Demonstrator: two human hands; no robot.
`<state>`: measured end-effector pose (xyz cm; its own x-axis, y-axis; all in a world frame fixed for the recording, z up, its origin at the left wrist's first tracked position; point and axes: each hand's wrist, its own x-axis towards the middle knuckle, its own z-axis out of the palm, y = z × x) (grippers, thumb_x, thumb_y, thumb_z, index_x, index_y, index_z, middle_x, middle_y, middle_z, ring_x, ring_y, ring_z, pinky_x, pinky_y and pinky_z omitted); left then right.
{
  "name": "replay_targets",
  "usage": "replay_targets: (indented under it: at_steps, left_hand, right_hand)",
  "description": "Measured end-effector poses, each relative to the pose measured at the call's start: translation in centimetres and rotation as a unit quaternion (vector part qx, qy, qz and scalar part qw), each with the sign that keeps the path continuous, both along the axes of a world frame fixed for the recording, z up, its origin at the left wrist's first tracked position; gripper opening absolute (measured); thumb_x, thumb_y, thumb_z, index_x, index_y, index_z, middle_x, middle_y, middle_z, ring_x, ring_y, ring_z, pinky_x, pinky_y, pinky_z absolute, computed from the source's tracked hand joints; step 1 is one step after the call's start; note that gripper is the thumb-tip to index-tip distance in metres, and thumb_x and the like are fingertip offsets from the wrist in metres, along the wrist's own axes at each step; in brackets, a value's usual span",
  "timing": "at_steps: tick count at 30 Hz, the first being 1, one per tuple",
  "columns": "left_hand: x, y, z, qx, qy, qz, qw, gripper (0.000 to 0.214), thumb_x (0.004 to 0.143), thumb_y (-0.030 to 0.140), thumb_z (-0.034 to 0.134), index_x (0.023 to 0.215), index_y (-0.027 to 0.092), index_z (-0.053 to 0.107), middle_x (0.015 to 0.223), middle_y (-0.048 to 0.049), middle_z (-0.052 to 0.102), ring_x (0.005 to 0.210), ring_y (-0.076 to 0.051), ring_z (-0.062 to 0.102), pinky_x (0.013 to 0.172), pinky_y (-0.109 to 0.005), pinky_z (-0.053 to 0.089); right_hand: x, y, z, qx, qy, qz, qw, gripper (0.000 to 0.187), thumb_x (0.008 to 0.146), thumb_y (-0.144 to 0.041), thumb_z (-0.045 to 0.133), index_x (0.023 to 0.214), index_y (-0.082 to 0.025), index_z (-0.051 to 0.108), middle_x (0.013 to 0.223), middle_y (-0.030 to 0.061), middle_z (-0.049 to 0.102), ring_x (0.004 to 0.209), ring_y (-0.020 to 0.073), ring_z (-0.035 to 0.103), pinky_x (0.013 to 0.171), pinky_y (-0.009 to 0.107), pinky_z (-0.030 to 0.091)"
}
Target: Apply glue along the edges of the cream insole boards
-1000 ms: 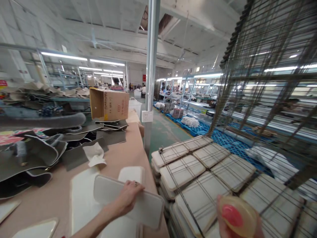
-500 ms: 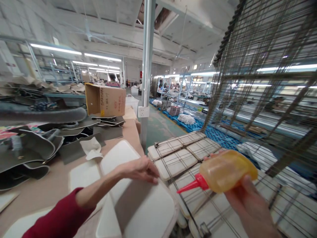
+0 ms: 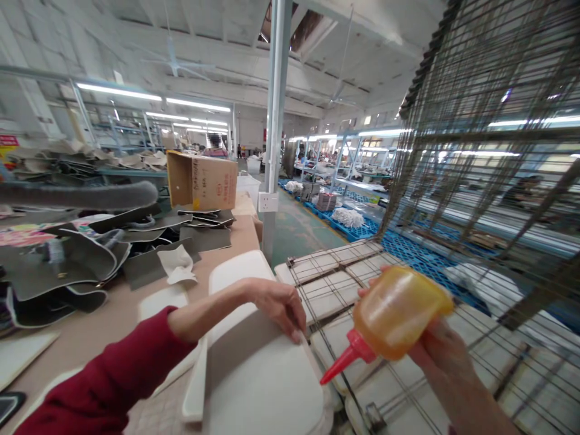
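Observation:
My right hand [image 3: 441,356] is wrapped round a soft squeeze bottle [image 3: 399,314] of amber liquid, with a long red nozzle. The bottle is tilted, and its nozzle tip points down and left, at the right edge of a white rounded panel [image 3: 267,374]. Whether the tip touches that edge I cannot tell. My left hand [image 3: 278,305] pinches the panel's upper right edge, fingers bent and thumb partly hidden. Other white panels [image 3: 238,269] lie beneath and behind it on the table.
To the right, more pale padded panels [image 3: 326,296] lie under a wire rack [image 3: 344,275], whose other mesh shelves [image 3: 489,90] stand raised. Grey sheet pieces [image 3: 58,266] and a cardboard box [image 3: 202,181] occupy the left table. A post with a socket [image 3: 268,202] rises beyond.
The bottle has tipped more steeply, and its nozzle tip has dropped towards the panel's right edge. My left hand has shifted slightly right along with the view, still at the panel's edge.

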<state>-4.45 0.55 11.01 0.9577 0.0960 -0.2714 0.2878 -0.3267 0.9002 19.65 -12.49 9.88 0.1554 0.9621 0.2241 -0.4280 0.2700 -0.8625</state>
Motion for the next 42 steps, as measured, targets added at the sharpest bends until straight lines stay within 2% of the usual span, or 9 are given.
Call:
replay_targets:
  at_steps: [3,5,11,15,19,24,34,38,42]
  left_hand:
    - [0.3,-0.2,0.0,-0.021,-0.004,-0.009,1.000,0.056,0.056,0.061,0.078,0.079,0.010,0.076,0.070,-0.0019,0.070,0.067,-0.013,0.059,0.062,-0.019,0.047]
    - [0.4,-0.3,0.0,-0.029,-0.002,-0.016,0.999,0.056,0.057,0.061,0.077,0.080,0.010,0.076,0.071,-0.0021,0.071,0.068,-0.013,0.059,0.063,-0.019,0.047]
    - [0.5,-0.5,-0.1,-0.049,-0.012,-0.009,0.999,0.054,0.056,0.059,0.079,0.079,0.011,0.077,0.071,-0.0021,0.072,0.069,-0.015,0.062,0.064,-0.020,0.050]
    - [0.3,-0.7,0.1,-0.048,-0.004,-0.005,0.999,0.054,0.056,0.060,0.078,0.081,0.012,0.077,0.073,-0.0020,0.072,0.071,-0.015,0.063,0.068,-0.021,0.050]
    - [0.1,-0.9,0.2,-0.048,-0.005,0.000,0.999,0.049,0.056,0.057,0.080,0.079,0.013,0.077,0.073,-0.0013,0.073,0.071,-0.016,0.063,0.069,-0.022,0.051]
    - [-0.2,-0.9,0.1,-0.054,-0.006,0.016,0.998,0.050,0.057,0.057,0.079,0.079,0.012,0.077,0.073,-0.0013,0.072,0.070,-0.015,0.063,0.068,-0.022,0.050]
    - [-1.3,-0.6,-0.1,-0.048,-0.015,0.040,0.998,0.055,0.055,0.059,0.079,0.081,0.011,0.077,0.074,-0.0021,0.073,0.071,-0.015,0.062,0.066,-0.021,0.050]
    - [-2.0,-0.4,-0.1,-0.033,-0.013,0.068,0.997,0.051,0.057,0.058,0.079,0.081,0.013,0.077,0.072,-0.0009,0.072,0.068,-0.013,0.061,0.067,-0.021,0.049]
    - [-2.9,-0.1,-0.3,-0.015,-0.017,0.097,0.995,0.049,0.058,0.059,0.078,0.078,0.015,0.076,0.070,0.0007,0.070,0.066,-0.012,0.058,0.065,-0.020,0.046]
  right_hand:
    - [0.2,0.1,-0.2,-0.024,0.076,0.014,0.997,0.080,0.044,-0.047,0.092,0.118,-0.038,0.062,0.094,0.0024,0.072,0.079,0.0268,0.069,0.075,0.037,0.057]
    - [0.5,0.3,-0.5,-0.024,0.087,0.013,0.996,0.084,0.043,-0.044,0.093,0.120,-0.037,0.060,0.096,0.0032,0.072,0.082,0.0280,0.069,0.073,0.038,0.058]
    - [1.3,0.8,-2.2,-0.008,0.091,0.041,0.995,0.067,0.058,-0.044,0.086,0.119,-0.033,0.061,0.106,0.0053,0.069,0.095,0.0288,0.066,0.077,0.038,0.057]
    - [1.0,0.6,-2.3,-0.007,0.092,0.043,0.995,0.070,0.059,-0.043,0.086,0.122,-0.031,0.059,0.106,0.0063,0.069,0.094,0.0287,0.066,0.074,0.038,0.057]
    - [0.7,0.4,-2.1,-0.019,0.094,0.034,0.995,0.069,0.058,-0.045,0.086,0.121,-0.029,0.061,0.106,0.0069,0.069,0.099,0.0286,0.064,0.080,0.039,0.055]
    - [1.3,0.5,-2.9,-0.004,0.096,0.074,0.993,0.063,0.063,-0.042,0.083,0.121,-0.032,0.060,0.109,0.0081,0.067,0.095,0.0297,0.065,0.082,0.045,0.054]
    - [1.2,-0.1,-3.2,-0.029,0.112,-0.017,0.993,0.078,0.056,-0.045,0.086,0.126,-0.033,0.055,0.111,0.0083,0.067,0.088,0.0322,0.067,0.076,0.046,0.057]
    - [0.7,-0.5,-3.3,-0.046,0.111,-0.091,0.989,0.083,0.050,-0.052,0.086,0.126,-0.034,0.056,0.114,0.0084,0.067,0.086,0.0319,0.067,0.074,0.044,0.058]
    - [0.7,-1.4,-4.1,-0.056,0.094,-0.135,0.985,0.071,0.063,-0.052,0.080,0.127,-0.035,0.055,0.117,0.0048,0.066,0.093,0.0255,0.067,0.078,0.033,0.057]
